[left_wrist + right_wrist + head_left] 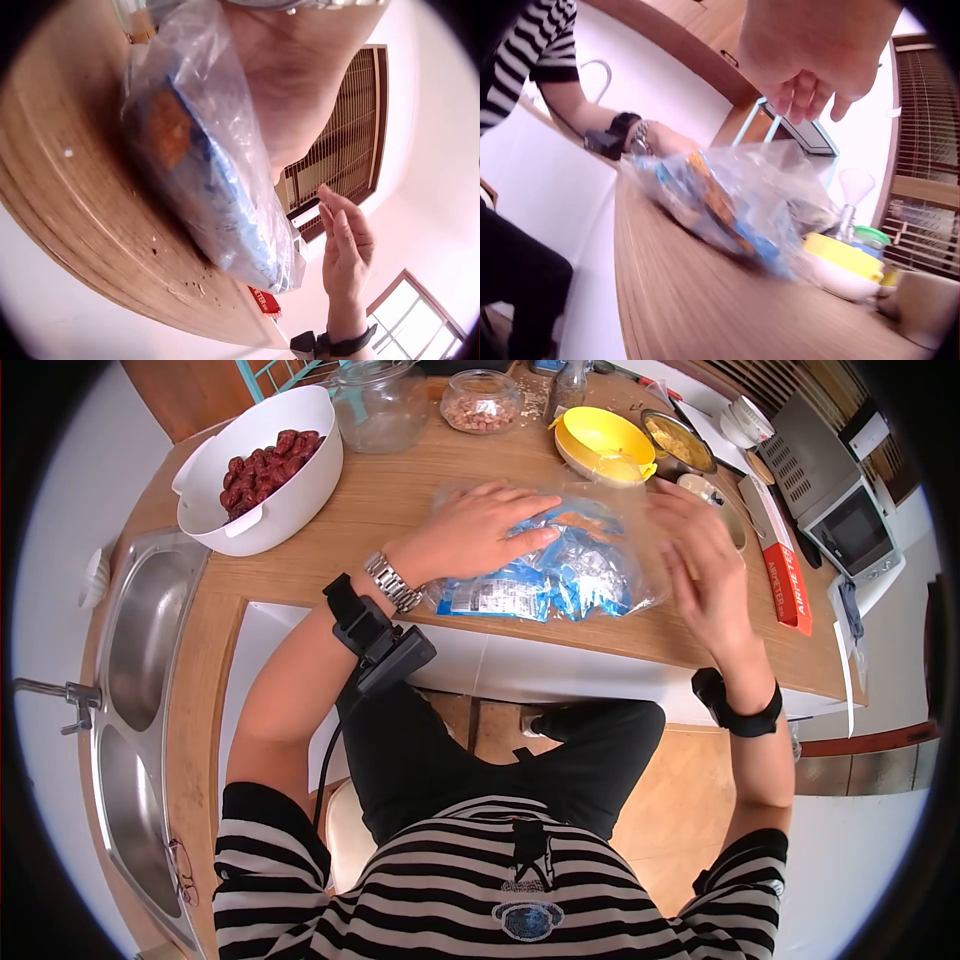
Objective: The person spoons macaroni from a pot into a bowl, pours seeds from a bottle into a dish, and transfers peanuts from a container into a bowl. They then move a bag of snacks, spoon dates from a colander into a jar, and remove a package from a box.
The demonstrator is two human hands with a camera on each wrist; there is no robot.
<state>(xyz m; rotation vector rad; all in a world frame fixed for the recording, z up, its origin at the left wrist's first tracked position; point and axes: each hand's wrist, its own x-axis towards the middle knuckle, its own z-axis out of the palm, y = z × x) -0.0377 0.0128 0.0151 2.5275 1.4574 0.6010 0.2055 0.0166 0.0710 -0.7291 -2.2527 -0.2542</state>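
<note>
A clear plastic bag (640, 575) with blue-and-white printed packets (570, 575) inside lies near the front edge of the wooden counter. Something orange-brown (171, 129) shows through its side in the left wrist view. My left hand (480, 532) rests on the bag's upper left part, fingers extended across the plastic. Off the bag's right end, my right hand (700, 550) is raised with loosely bent fingers and nothing visible in them. In the right wrist view that right hand (817, 60) hangs above the bag, its fingers pointing down.
A white basin (265, 530) of dark red sausage-like pieces stands at the left, beside a steel sink (150, 650). Glass jars (480, 405) line the back. A yellow bowl (605, 435), a metal bowl (680, 445), a red-and-white box (785, 580) and a microwave (850, 530) are toward the right.
</note>
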